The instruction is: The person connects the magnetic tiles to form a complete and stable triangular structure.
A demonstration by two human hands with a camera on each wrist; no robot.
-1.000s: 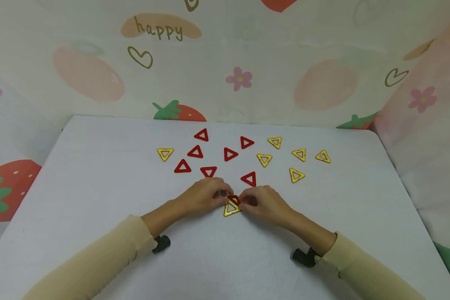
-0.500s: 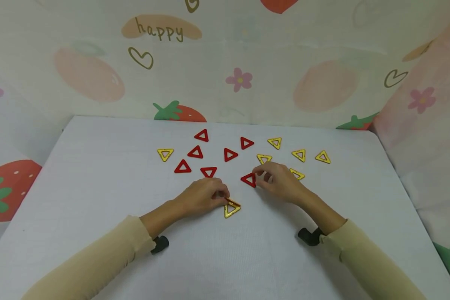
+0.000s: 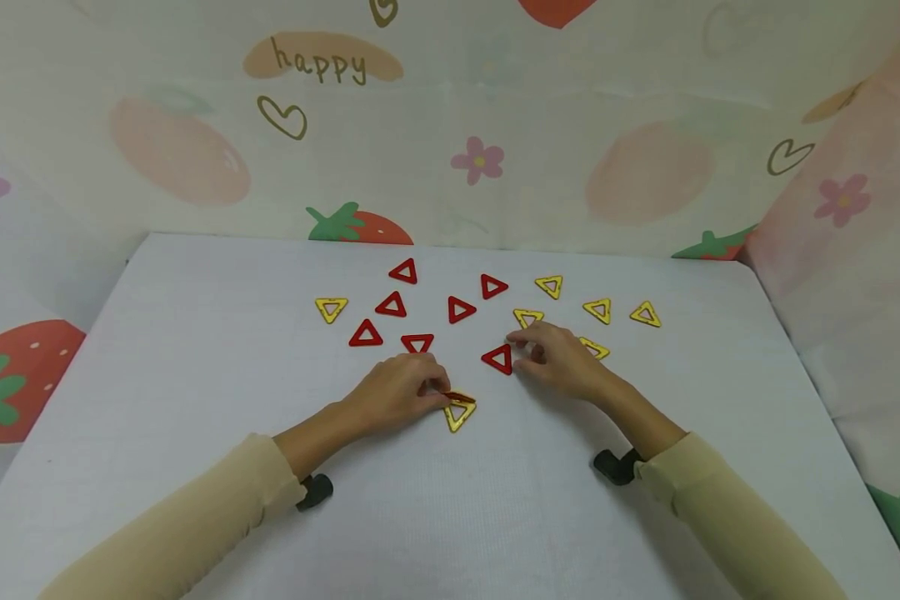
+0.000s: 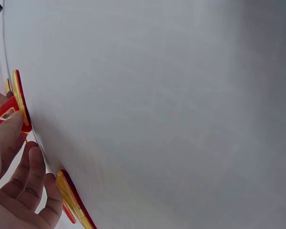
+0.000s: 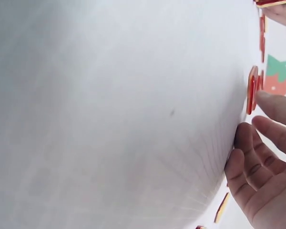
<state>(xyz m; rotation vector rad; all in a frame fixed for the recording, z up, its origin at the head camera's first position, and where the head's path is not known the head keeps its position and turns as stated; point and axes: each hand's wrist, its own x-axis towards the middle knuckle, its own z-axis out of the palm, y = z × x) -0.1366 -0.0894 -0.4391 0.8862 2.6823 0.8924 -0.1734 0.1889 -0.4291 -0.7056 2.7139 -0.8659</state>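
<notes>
My left hand [image 3: 397,387] pinches a red triangle-shaped frame tile [image 4: 25,128] between thumb and fingers. Against it lies a yellow triangle tile [image 3: 454,426], edge to edge, near the table's middle. In the left wrist view, that yellow tile shows nearly edge-on beside the thumb. My right hand [image 3: 561,360] hovers by another red triangle tile [image 3: 506,367], thumb and forefinger spread apart at its right side. The right wrist view shows this tile close to a fingertip; whether they touch I cannot tell. Part of a yellow triangle tile [image 3: 587,342] is hidden behind the right hand.
Several red triangle tiles [image 3: 365,342] lie loose beyond the left hand on the white table [image 3: 450,517]. Several yellow ones [image 3: 597,301] are scattered at the back right, and one yellow tile [image 3: 332,301] sits at the left. A patterned cloth [image 3: 540,100] hangs behind.
My right hand has left the joined tiles and moved up and right to the loose red tile. The left hand has shifted slightly left, turning the red and yellow tiles with it.
</notes>
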